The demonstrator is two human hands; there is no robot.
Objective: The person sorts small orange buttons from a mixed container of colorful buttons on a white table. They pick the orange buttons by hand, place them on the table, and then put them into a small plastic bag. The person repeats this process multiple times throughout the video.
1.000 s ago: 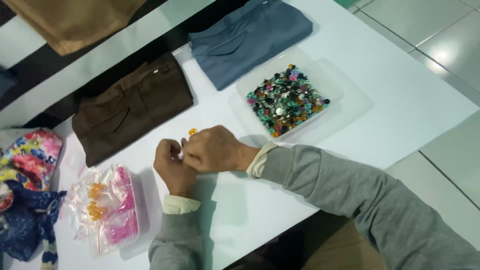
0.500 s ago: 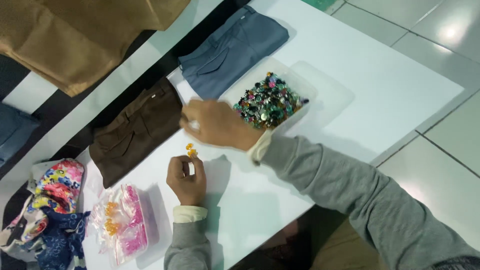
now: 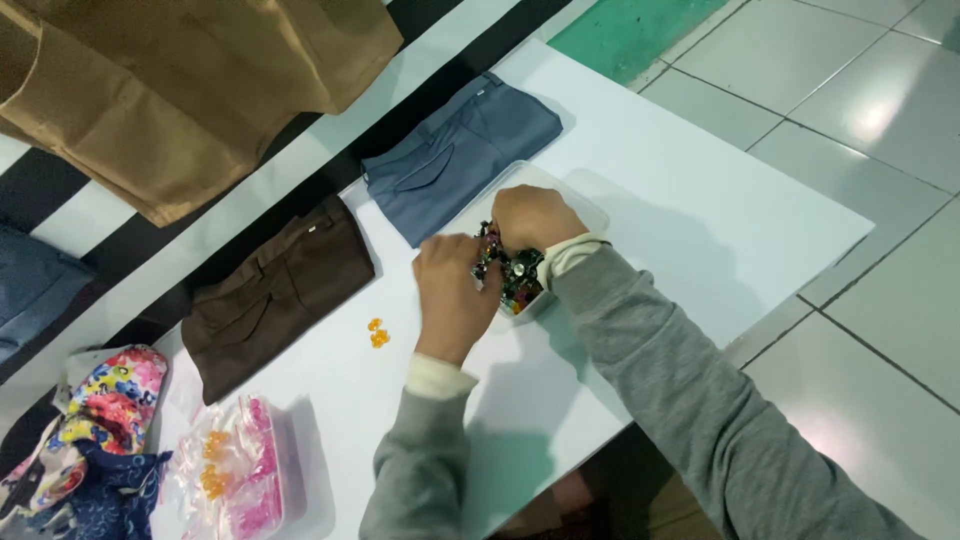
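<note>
A clear plastic tray (image 3: 588, 213) of several small multicoloured beads (image 3: 510, 275) sits on the white table (image 3: 690, 220). My right hand (image 3: 533, 217) is down in the beads, fingers curled; whether it grips any is hidden. My left hand (image 3: 455, 296) rests at the tray's left edge, fingers bent against the beads. A few small orange beads (image 3: 377, 333) lie loose on the table just left of my left hand.
Folded brown trousers (image 3: 275, 295) and folded blue-grey trousers (image 3: 460, 155) lie at the table's far side. A clear box of pink and orange bits in bags (image 3: 235, 470) stands front left beside flowered cloth (image 3: 95, 410). A tan garment (image 3: 190, 80) hangs behind. Tiled floor (image 3: 860, 110) lies right.
My right hand moved from the orange beads up into the bead tray. My left hand followed to the tray's edge, leaving the orange beads on the table. The camera view shifted.
</note>
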